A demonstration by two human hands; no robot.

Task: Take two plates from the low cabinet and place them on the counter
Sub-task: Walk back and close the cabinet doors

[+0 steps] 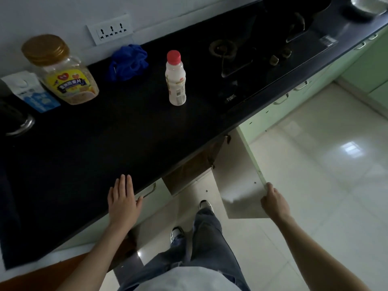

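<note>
Left hand (122,201) lies flat, open, on the counter (84,154) edge. Right hand (274,201) grip closes on the open cabinet door (237,175) edge.

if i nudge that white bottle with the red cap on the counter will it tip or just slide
The white bottle is tall and narrow and stands upright on a small base, so a push near the red cap would probably tip it. Its round body suggests it would roll afterwards. The dark counter looks smooth, so a low push may slide it.

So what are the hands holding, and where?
The right hand grips the open cabinet door by its outer edge. The left hand holds nothing; it lies flat on the counter.
</note>
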